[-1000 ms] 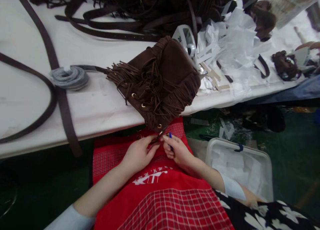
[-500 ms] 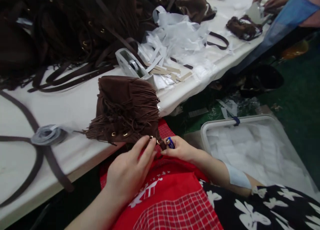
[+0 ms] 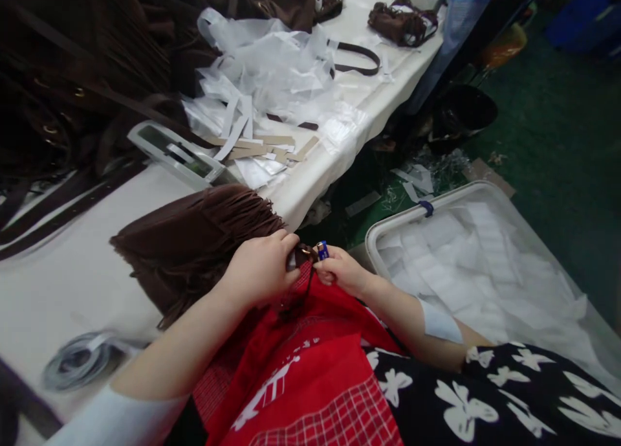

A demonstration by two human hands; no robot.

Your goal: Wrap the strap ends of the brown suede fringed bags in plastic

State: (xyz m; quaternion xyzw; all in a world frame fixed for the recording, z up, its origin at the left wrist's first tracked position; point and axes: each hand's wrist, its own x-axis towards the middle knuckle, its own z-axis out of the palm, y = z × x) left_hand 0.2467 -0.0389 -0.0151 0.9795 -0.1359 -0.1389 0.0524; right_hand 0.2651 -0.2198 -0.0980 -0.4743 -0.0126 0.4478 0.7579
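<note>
A brown suede fringed bag [image 3: 194, 239] lies at the near edge of the white table [image 3: 58, 284], hanging over a red apron [image 3: 301, 362] on my lap. My left hand [image 3: 259, 271] is closed on the bag's near edge beside a dark cord. My right hand [image 3: 339, 272] is closed round a small blue lighter [image 3: 322, 250], its fingertips also pinching at the bag's strap end. Both hands meet just below the table edge.
A white bin [image 3: 485, 258] full of white paper scraps stands on the green floor at right. White paper scraps [image 3: 272, 70], a tape dispenser [image 3: 174, 155], brown straps and more dark bags cover the table's back. A grey tape roll [image 3: 77, 362] lies near left. Another person's blue sleeve [image 3: 460, 12] shows top right.
The view has swung to the right and down. My left hand went from open fingers touching the bag to closed on its edge. The right hand keeps the lighter.
</note>
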